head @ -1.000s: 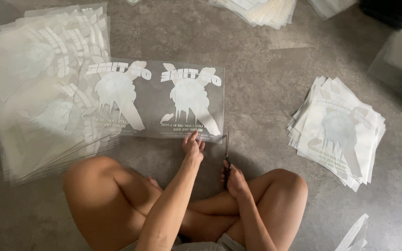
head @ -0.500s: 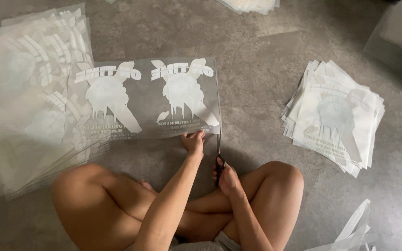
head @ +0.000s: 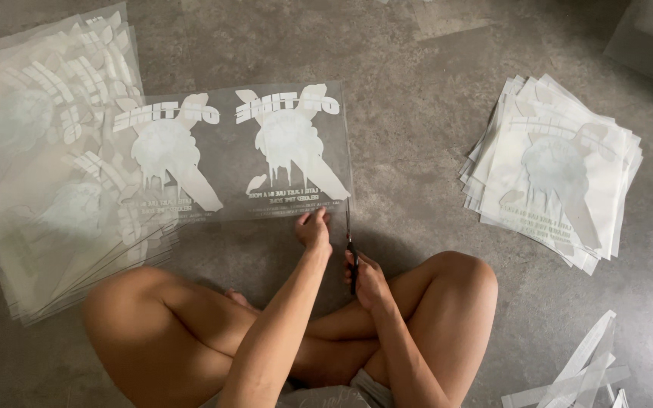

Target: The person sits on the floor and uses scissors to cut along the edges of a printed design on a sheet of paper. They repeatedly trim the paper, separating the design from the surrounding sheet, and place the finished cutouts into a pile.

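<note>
Far to the left of both hands lies a big fanned pile (head: pixel 47 174) of clear, glossy film sheets printed with white figures, its loose edges slipping over one another and reaching down beside the person's left knee; it looks like a stock kept within arm's reach. Overlapping that pile and stretching toward the hands is the sheet (head: pixel 236 151) being worked on, a wide transparent film flat on the floor with two white dripping-figure prints side by side under blocky reversed lettering. The left hand (head: pixel 314 230) rests on the sheet's near edge, just below the right-hand print, fingers curled and pressing down, apparently to keep the slippery film from sliding. Just to its right, the right hand (head: pixel 366 278) is closed around the dark handles of the scissors (head: pixel 350 238), whose thin blades point away from the body along the sheet's right edge; I cannot tell how far the blades are parted. The person sits cross-legged, so both hands work close in front of the shins. Well to the right of the right hand sits a smaller, squarer stack (head: pixel 557 170) of single-print pieces, more opaque and whitish, roughly squared. Near the right knee, lower right, lie narrow pale strips (head: pixel 583 370), thin offcuts scattered loosely on the mottled grey floor (head: pixel 417 91).
</note>
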